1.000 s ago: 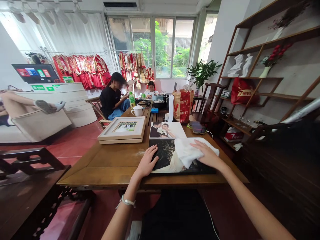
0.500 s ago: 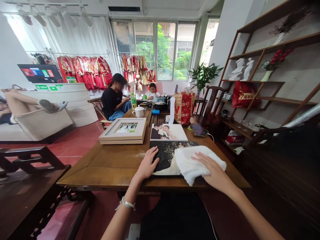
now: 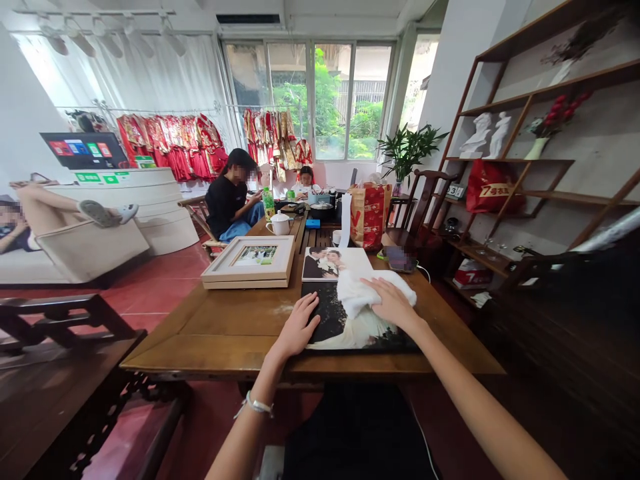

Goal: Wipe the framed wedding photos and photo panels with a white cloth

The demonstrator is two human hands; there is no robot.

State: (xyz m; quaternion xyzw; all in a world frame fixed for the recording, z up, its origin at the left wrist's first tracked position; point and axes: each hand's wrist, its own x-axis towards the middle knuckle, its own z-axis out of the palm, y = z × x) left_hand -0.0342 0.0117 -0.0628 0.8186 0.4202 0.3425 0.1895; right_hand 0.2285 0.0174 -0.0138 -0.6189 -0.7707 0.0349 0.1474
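A dark wedding photo panel (image 3: 333,323) lies flat near the front edge of the wooden table (image 3: 235,327). My left hand (image 3: 297,327) rests on its left edge with the fingers stretched flat, holding nothing. My right hand (image 3: 393,301) presses a white cloth (image 3: 355,290) down on the upper right part of the panel, fingers laid over the cloth. A second, lighter wedding photo (image 3: 327,263) lies just behind the panel.
A stack of framed pictures (image 3: 250,261) sits at the table's left. A phone (image 3: 397,259), a red paper bag (image 3: 367,212), a white teapot (image 3: 279,224) and bottles stand farther back. Two people sit at the far end. Shelves (image 3: 520,160) line the right wall; a dark bench (image 3: 60,347) stands left.
My right hand slid the cloth from the panel's upper part down to its near right corner, then back up and left to the upper middle. My left hand stayed in place.
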